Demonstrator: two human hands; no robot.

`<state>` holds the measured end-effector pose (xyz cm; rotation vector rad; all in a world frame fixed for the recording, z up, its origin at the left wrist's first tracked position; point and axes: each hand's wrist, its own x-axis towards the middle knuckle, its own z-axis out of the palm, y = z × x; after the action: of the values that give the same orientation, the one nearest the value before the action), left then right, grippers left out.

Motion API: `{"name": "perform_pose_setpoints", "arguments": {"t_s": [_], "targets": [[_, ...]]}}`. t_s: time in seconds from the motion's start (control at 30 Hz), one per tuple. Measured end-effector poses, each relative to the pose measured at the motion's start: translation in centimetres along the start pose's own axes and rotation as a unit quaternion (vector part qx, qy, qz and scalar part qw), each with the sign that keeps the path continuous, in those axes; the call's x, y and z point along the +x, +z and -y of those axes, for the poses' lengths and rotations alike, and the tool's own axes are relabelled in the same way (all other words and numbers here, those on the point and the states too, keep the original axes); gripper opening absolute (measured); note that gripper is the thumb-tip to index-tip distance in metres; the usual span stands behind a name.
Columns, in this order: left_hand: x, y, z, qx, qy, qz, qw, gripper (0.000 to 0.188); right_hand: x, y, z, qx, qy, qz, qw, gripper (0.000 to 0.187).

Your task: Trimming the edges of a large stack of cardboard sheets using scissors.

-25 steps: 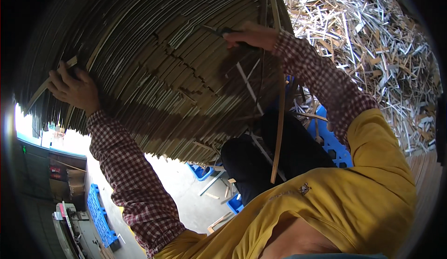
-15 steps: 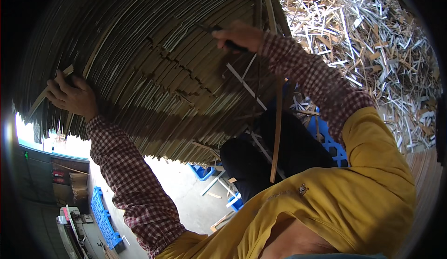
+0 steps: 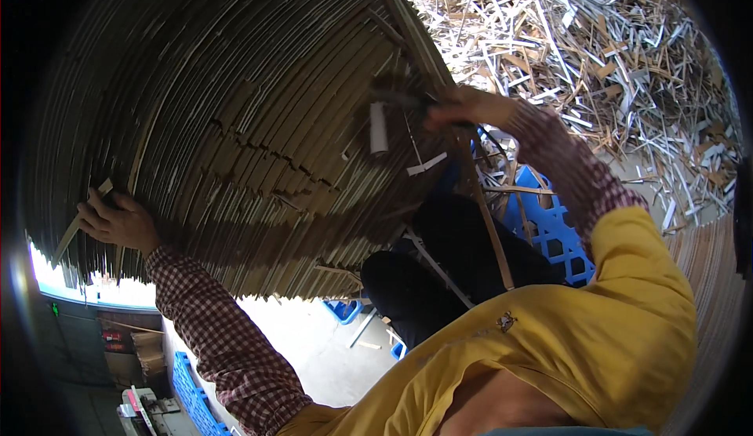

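Observation:
A tall stack of cardboard sheets (image 3: pixel 259 114) fills the upper left, its ragged cut edges turned toward me. My left hand (image 3: pixel 119 220) presses on the stack's lower left side, fingers bent round a thin cardboard strip (image 3: pixel 67 240). Near the right edge of the stack, my right hand (image 3: pixel 471 108) is closed on a dark-handled hand tool (image 3: pixel 404 99); motion blurs the tool and hides its exact kind. White scraps (image 3: pixel 427 164) show just below the tool, in front of the stack. A long brown strip (image 3: pixel 488 236) hangs down beside my knees.
A large heap of cardboard offcuts (image 3: pixel 580 59) covers the upper right. Blue plastic latticework (image 3: pixel 549 228) lies between my right arm and leg. Another blue plastic pallet (image 3: pixel 196 393) stands at lower left, and a small blue bin (image 3: pixel 343 310) sits on the floor under the stack.
My right hand has swung right and slightly down with the tool, toward the stack's right edge. White scraps now show below it. My left hand keeps its place on the stack; the view has shifted.

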<state>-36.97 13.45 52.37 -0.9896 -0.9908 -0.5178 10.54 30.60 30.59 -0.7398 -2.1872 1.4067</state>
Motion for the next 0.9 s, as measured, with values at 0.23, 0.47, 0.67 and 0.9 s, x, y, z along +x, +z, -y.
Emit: {"name": "perform_pose_setpoints", "arguments": {"t_s": [0.23, 0.47, 0.67, 0.9], "targets": [[-0.4, 0.3, -0.3, 0.005, -0.008, 0.008, 1.0, 0.039, 11.6, -3.8, 3.0, -0.032, -0.01, -0.133, 0.991, 0.046], [-0.5, 0.0, 0.3, 0.022, -0.019, 0.026, 0.999, 0.04, 12.6, -2.9, 4.7, 0.049, 0.026, -0.173, 0.983, 0.043], [-1.0, 0.7, -0.2, -0.001, -0.002, 0.002, 1.0, 0.04, 9.0, 2.3, -1.8, -0.17, -0.092, -0.222, 0.956, 0.041], [0.3, -0.3, 0.5, 0.02, -0.016, 0.021, 0.999, 0.041, -1.7, 3.2, -5.1, -0.118, 0.011, 0.054, 0.992, 0.043]]}}
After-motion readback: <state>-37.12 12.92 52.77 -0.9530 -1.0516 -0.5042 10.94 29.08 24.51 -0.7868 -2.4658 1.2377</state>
